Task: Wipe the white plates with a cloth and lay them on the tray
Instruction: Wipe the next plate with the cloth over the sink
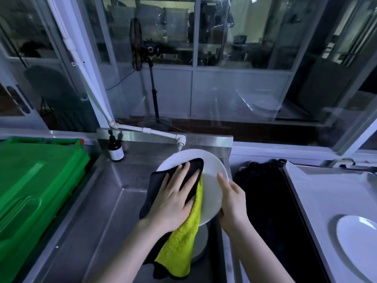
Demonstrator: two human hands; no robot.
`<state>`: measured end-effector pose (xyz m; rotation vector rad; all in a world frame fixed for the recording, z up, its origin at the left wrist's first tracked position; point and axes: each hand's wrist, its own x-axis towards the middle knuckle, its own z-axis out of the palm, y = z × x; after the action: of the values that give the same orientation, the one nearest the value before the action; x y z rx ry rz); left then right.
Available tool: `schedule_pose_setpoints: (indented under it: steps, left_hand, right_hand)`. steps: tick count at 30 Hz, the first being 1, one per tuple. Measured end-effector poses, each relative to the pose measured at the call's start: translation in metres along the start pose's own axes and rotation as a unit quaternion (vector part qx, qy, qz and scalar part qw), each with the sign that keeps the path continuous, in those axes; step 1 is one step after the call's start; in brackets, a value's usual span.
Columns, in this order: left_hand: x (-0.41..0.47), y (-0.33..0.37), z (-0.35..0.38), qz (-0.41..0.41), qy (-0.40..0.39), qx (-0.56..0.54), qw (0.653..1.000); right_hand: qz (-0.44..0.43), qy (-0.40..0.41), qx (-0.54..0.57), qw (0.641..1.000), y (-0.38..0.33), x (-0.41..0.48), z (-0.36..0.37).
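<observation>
Grip: right hand (pixel 232 203) clamped on plate (pixel 212 176) rim; left hand (pixel 173 198) flat on cloth (pixel 182 240), covering plate's left

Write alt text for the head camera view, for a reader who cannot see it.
Over a steel sink, the left hand presses a black-and-yellow cloth flat on a white plate that the right hand grips by its rim. A second plate lies on the tray at right; a green crate sits at left.
</observation>
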<state>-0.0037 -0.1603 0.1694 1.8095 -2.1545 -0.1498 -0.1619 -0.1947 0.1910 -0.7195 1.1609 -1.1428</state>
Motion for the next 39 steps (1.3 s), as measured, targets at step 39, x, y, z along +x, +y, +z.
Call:
schedule_pose_setpoints:
  steps: [39]
  left_hand:
    - [0.023,0.015,0.002,0.052,0.048,0.000,0.997]
  right_hand:
    - [-0.068,-0.007,-0.054,0.996,0.004,-0.002,0.014]
